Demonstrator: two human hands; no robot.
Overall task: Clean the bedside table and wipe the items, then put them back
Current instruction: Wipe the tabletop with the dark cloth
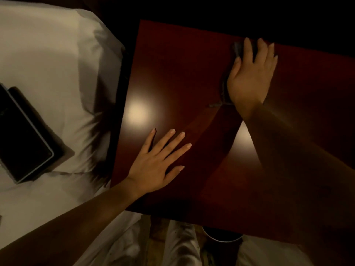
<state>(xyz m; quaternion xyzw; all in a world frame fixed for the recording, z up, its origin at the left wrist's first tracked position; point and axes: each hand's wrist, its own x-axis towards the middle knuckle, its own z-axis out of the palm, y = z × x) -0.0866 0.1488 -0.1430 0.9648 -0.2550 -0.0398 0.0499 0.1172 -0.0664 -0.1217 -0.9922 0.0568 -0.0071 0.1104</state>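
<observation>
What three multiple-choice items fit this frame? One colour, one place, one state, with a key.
1. Colour: the table top is
A) white
B) dark red
C) green

2. Place: the tablet lies
A) on the table
B) on the floor
C) on the bed

3. State: the left hand is
A) flat on the table, fingers straight
B) a fist
C) gripping the tablet

Key:
1 B, the top shows dark red around the glare.
2 C, the tablet rests on the white bedding left of the table.
3 A, the palm is down with fingers spread straight on the top.
</observation>
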